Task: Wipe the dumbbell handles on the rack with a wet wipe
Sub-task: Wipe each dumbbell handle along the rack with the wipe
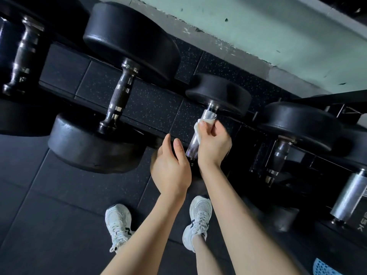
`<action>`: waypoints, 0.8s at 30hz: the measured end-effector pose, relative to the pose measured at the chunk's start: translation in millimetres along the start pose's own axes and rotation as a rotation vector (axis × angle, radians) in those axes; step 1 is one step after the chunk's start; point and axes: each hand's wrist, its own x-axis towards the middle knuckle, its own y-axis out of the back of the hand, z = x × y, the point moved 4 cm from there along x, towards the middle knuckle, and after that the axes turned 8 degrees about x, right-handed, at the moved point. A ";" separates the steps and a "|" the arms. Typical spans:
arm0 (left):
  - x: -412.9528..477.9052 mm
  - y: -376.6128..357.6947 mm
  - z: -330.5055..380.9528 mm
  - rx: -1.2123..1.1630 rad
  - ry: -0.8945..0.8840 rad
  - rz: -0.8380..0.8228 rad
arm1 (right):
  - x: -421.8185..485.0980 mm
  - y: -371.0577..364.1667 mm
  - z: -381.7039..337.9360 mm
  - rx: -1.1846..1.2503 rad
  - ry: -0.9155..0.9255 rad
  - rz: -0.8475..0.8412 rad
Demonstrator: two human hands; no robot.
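Five dumbbell handles (118, 96), left hand (170, 168), one wet wipe (198, 129) in right hand (214, 144).

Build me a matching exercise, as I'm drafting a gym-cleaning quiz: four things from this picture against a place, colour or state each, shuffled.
Things:
1. right hand
2. left hand
3. wet wipe
4. sneakers

Descriptions:
A. white, standing on the dark floor
B. white, wrapped against the chrome handle
C. holds the wipe on the handle
D. beside the handle, holding no wipe

Pairs: 1-C, 2-D, 3-B, 4-A.
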 end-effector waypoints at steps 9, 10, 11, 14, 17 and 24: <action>0.0 -0.9 -1.0 -0.022 0.019 0.006 | 26.2 -11.8 -12.2 0.094 -0.143 0.136; -0.1 -0.8 -1.0 -0.019 0.023 0.007 | 29.7 -10.7 -8.0 0.182 -0.242 0.097; -0.6 -0.5 -1.0 -0.015 0.027 0.008 | 33.0 -8.6 -5.3 0.275 -0.348 0.037; -1.4 -0.1 1.2 -0.004 0.027 0.016 | 41.2 -2.8 2.5 0.516 -0.602 -0.159; -1.2 0.6 1.9 -0.001 0.032 0.017 | 32.4 2.0 16.7 0.495 -0.668 -0.331; -2.0 2.4 3.1 -0.004 0.055 0.008 | -15.7 20.1 46.6 -0.122 -0.406 -0.600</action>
